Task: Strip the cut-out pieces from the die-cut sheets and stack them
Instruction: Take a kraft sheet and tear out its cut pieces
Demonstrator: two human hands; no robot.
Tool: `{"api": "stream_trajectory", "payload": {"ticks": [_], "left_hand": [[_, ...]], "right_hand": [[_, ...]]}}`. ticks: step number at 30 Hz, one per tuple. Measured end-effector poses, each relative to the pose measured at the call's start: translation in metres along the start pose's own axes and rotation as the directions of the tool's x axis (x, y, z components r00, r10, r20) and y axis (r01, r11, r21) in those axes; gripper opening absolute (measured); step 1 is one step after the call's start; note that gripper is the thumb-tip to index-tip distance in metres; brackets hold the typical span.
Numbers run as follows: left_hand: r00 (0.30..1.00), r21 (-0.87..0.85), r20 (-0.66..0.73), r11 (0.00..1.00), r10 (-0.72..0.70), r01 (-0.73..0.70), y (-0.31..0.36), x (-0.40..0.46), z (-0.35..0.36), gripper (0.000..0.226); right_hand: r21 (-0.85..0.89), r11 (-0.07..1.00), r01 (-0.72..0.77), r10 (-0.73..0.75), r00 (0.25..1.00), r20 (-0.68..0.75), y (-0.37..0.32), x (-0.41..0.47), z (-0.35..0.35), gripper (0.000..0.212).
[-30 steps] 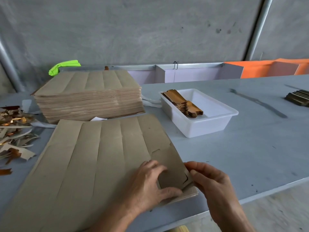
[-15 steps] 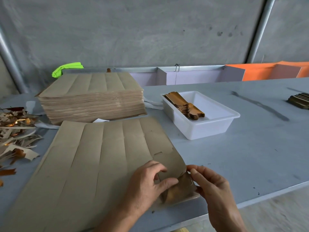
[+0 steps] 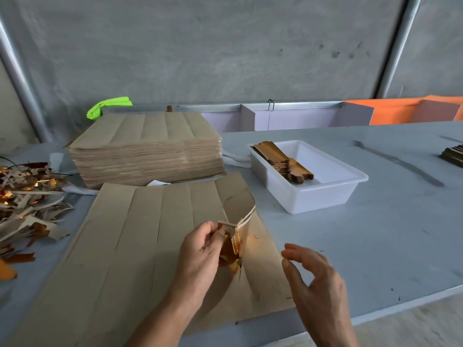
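Peeling up the rightmost strip looks like the step in hand: the left hand (image 3: 200, 249) has its fingers curled round the near end of a cut-out piece (image 3: 239, 216), kraft brown on one face and gold on the other, which bows up off the die-cut sheet (image 3: 140, 246) lying flat on the grey table (image 3: 375, 234) right in front. The far end of that strip seems to hang on to the sheet, so I'd say it's only half torn free. The right hand (image 3: 315, 276) hovers just beside the sheet's right edge with fingers loosely spread, holding nothing. Progress-wise it's early days imo: the white plastic tray (image 3: 313, 201) only has a short stack of finished gold pieces (image 3: 283, 161) along its left side, and the other strips on this sheet all look untouched. Behind it sits a thick pile of uncut-looking sheets (image 3: 147, 156), so loads left to do. Off to the left there's a heap of waste trimmings (image 3: 27, 196), so some stripping has clearly been done
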State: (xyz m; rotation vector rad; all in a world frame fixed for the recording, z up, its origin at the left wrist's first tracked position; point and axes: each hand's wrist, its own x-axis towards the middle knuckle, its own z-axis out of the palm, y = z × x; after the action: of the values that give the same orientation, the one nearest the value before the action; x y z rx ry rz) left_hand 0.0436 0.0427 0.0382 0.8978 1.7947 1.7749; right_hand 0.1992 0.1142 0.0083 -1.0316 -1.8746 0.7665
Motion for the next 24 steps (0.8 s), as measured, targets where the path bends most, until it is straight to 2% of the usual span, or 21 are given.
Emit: {"api": "stream_trajectory", "payload": {"ticks": [2,4,7,10,13,15,18,20,22,24], "left_hand": [[1.0,-0.024,0.004,1.0,-0.001,0.001,0.001,-0.002,0.001,0.02],[1.0,-0.073,0.002,0.997,-0.015,0.016,0.002,-0.004,0.003,0.019],[0.999,-0.153,0.027,0.988,-0.03,0.034,0.009,-0.006,0.006,0.023],[0.998,-0.189,0.045,0.981,0.05,-0.041,0.017,-0.007,0.005,0.019],[0.992,-0.184,0.024,0.976,0.12,-0.114,0.021,-0.006,0.001,0.007],[0.991,-0.162,0.034,0.979,0.132,-0.124,0.022,-0.006,0.0,0.011],[0.974,0.077,0.057,0.972,0.217,-0.221,0.018,-0.01,-0.002,0.027],[0.935,0.326,0.11,0.876,0.337,-0.354,0.014,-0.014,-0.006,0.03],[0.878,0.484,0.161,0.739,0.452,-0.469,0.011,-0.017,-0.008,0.024],[0.866,0.544,0.164,0.689,0.472,-0.479,0.013,-0.016,-0.008,0.003]], "right_hand": [[0.044,0.999,0.024,-0.026,0.998,0.061,-0.008,-0.001,0.002,0.02],[0.143,0.989,-0.021,-0.006,0.983,0.183,-0.018,-0.002,0.006,0.021],[0.251,0.966,-0.059,-0.017,0.957,0.288,-0.031,-0.003,0.016,0.038],[0.333,0.939,-0.081,0.005,0.975,0.223,-0.039,0.001,0.027,0.037],[0.401,0.911,-0.098,0.039,0.988,0.152,-0.045,0.009,0.033,0.019],[0.443,0.892,-0.087,0.022,0.988,0.151,-0.05,0.013,0.034,0.02],[0.497,0.864,-0.085,0.004,0.987,0.162,-0.055,0.018,0.036,0.028],[0.485,0.871,-0.076,-0.001,0.988,0.157,-0.054,0.02,0.036,0.033],[0.49,0.866,-0.098,0.024,0.988,0.155,-0.051,0.022,0.033,0.036],[0.464,0.878,-0.115,0.06,0.989,0.132,-0.046,0.022,0.029,0.038]]}}
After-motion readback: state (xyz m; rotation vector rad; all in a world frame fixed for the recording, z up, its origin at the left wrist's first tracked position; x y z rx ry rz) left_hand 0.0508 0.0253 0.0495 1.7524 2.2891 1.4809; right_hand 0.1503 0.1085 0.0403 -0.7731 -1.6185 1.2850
